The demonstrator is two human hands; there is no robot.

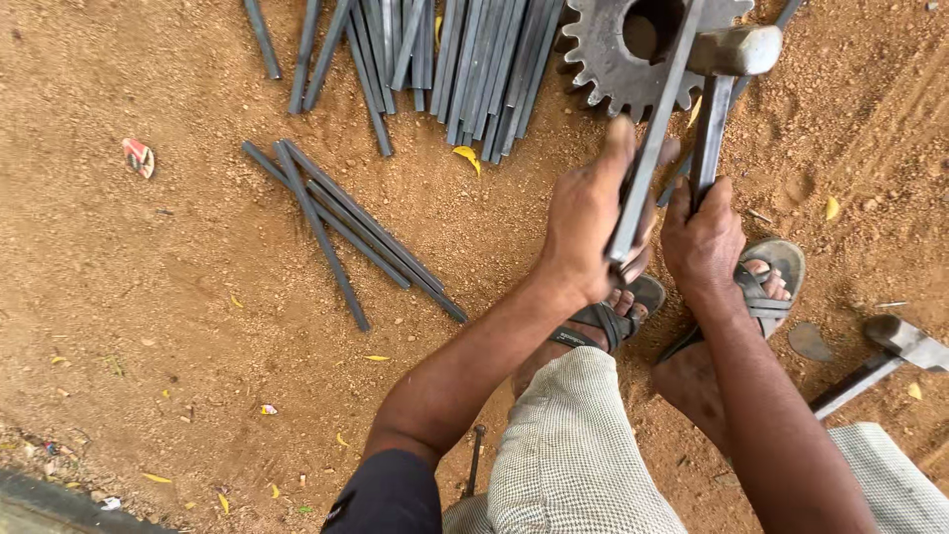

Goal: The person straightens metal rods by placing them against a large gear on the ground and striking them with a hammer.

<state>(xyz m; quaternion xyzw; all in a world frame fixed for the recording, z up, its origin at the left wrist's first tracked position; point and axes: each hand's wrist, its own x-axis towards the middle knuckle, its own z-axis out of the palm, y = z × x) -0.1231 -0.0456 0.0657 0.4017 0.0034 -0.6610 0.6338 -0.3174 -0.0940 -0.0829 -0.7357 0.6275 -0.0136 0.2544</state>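
Seemingly to brace it for striking, the left hand [591,220] is gripping a flat grey steel bar [652,138] resting on a toothed metal gear wheel [633,44] beyond both hands; beside it, the right hand [704,242] is clenching a steel-headed hammer [720,89].

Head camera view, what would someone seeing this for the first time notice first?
Most striking are the two hands at right of centre: the left hand grips a flat steel bar laid across a big toothed gear at the top, while the right hand holds a hammer whose head is above the gear. Next come the grey steel bars piled on the red dirt at top centre, with a smaller bundle lying left of the hands.
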